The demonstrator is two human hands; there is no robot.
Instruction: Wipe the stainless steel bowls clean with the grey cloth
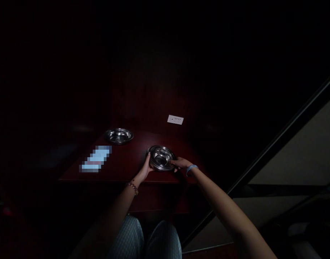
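Observation:
Between my two hands is a stack of shiny metal bowls, near the front of a dark red table. My left hand grips the stack's left rim, thumb on the upper side. At the right rim, my right hand holds on with its thumb over the edge and its fingers partly hidden below. How many bowls are stacked I cannot tell, nor whether the stack touches the table. Farther back on the left, a single shallow metal dish sits upright on the table.
A bright, pixelated rectangular item lies on the table's left side. White socket plate is fixed on the dark back panel. My knees are below the table's front edge. A slanting dark-edged panel stands at right.

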